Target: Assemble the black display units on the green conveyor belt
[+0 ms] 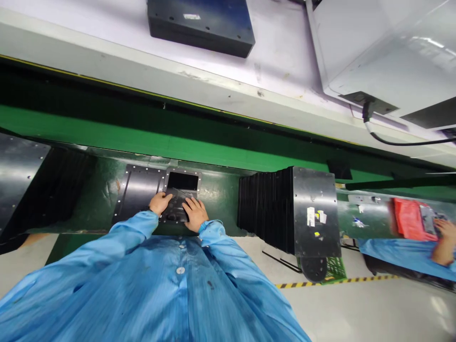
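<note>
A dark flat part (177, 203) in clear film lies on the green work surface (213, 190), in front of a metal-framed rectangular opening (182, 181). My left hand (160, 203) grips the part's left edge with curled fingers. My right hand (195, 214) lies over its right side, fingers pressed down on it. Both arms wear blue sleeves.
A black ribbed bellows with a metal end plate (315, 211) stands to the right. Another person's hand and blue sleeve (443, 242) rest by a red item (409, 219) at far right. A white ledge carries a dark box (201, 23). Yellow-black tape (335, 281) marks the floor.
</note>
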Tool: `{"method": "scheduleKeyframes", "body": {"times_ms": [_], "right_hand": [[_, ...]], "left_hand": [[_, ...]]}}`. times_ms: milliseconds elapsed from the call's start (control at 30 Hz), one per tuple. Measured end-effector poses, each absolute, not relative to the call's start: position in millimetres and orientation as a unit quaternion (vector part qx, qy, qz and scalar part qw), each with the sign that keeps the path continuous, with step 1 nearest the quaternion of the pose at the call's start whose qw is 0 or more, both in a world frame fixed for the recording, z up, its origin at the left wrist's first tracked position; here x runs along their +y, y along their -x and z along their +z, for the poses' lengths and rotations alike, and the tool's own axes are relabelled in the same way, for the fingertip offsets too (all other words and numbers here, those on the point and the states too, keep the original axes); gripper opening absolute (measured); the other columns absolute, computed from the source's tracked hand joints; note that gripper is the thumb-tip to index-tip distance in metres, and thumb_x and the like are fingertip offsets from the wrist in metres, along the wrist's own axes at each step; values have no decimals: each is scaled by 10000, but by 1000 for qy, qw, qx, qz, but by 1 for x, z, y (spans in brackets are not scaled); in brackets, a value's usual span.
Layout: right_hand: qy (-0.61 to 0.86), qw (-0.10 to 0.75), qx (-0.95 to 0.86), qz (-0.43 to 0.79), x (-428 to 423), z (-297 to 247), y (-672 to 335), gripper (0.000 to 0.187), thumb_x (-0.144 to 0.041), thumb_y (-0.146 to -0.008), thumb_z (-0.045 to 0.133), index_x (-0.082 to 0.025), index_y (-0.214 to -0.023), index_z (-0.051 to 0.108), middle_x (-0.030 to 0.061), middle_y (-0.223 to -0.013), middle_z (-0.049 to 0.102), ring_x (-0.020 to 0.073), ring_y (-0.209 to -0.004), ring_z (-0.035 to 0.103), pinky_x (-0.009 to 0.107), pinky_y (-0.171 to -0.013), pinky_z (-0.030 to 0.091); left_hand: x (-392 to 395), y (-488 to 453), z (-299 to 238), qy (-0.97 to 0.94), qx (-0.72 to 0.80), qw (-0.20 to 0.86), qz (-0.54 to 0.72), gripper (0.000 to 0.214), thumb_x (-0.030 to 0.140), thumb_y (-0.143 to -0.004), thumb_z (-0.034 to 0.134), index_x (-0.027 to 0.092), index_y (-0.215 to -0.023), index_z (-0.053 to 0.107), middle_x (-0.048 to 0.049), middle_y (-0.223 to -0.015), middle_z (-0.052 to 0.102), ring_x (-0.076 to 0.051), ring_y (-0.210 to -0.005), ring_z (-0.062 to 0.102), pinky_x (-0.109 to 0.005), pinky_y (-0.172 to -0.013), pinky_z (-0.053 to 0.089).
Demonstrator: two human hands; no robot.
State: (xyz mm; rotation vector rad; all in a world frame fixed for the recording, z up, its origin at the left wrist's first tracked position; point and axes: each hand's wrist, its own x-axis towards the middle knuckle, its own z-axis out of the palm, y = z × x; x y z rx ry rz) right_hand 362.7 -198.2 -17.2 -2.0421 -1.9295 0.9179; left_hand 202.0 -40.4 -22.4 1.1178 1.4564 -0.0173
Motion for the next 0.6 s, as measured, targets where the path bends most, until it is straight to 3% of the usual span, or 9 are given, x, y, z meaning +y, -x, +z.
{"method": "scheduleKeyframes", "body": {"times_ms": [67, 200, 433, 600], "right_hand": [[694, 84, -648, 302, -200, -23, -359, 993, -240, -712, 860, -238, -1603, 422, 125, -1717, 283, 350, -1601, 167, 584, -1291, 66], [707, 96, -626, 316, -204, -37, -360, 870, -364, -847, 795, -315, -1616, 391, 68, -1724, 279, 310, -1610, 170, 633, -1282, -4], [694, 100, -625, 343, -207, -54, -373, 770, -371, -934, 748, -364, -1613, 385, 27, -1721, 285, 268, -1618, 168, 624, -1289, 17], [692, 97, -633, 334, -212, -53, -376, 772, -363, -909, 781, -349, -1595, 428, 48, -1712, 312, 275, -1616, 177, 584, -1299, 47]], "left_hand": [[-52, -188, -23, -604, 635, 480, -33, 483, 460, -838, 718, 185, -1226, 633, -199, -1334, 657, -418, -1343, 546, -489, -1056, 468], [-74, -153, -31, -770, 551, 287, -147, 555, 498, -850, 692, 241, -1331, 586, -190, -1382, 594, -424, -1295, 522, -540, -1015, 460], [-71, -142, -32, -803, 501, 255, -195, 503, 525, -828, 706, 265, -1245, 599, -140, -1347, 594, -388, -1248, 532, -495, -945, 479], [-59, -146, -30, -769, 517, 319, -197, 406, 450, -778, 752, 247, -1090, 591, -116, -1251, 639, -323, -1151, 633, -405, -899, 483]]}}
